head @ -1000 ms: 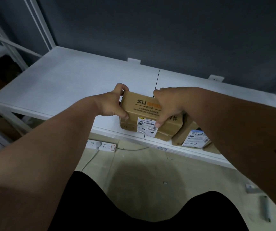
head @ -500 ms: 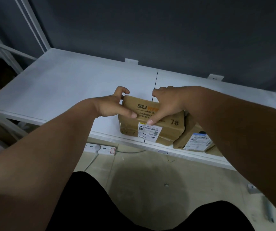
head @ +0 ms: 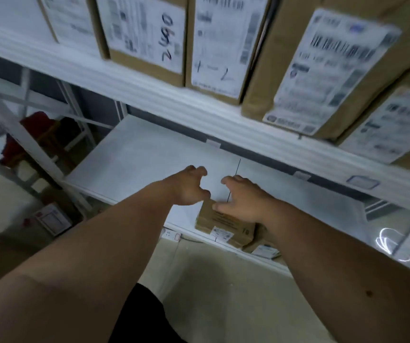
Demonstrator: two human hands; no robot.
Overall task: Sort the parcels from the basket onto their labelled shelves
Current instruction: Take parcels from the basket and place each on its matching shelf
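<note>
The box (head: pixel 225 225) I was gripping half a second ago now sits on the lower shelf (head: pixel 134 164), at its front edge in the lower middle of the frame. My left hand (head: pixel 189 188) hangs just above it, fingers loosely curled and holding nothing; my right hand (head: pixel 242 200) is the same, thumb perhaps brushing the box. That parcel looks placed. Upper shelf (head: pixel 149 87) boxes fill the top of the frame.

Both bare arms reach forward, side by side. The left hand (head: pixel 189 188) hangs with loosely curled fingers, holding nothing. The right hand (head: pixel 241 198) has fingers spread and slightly bent.
</note>
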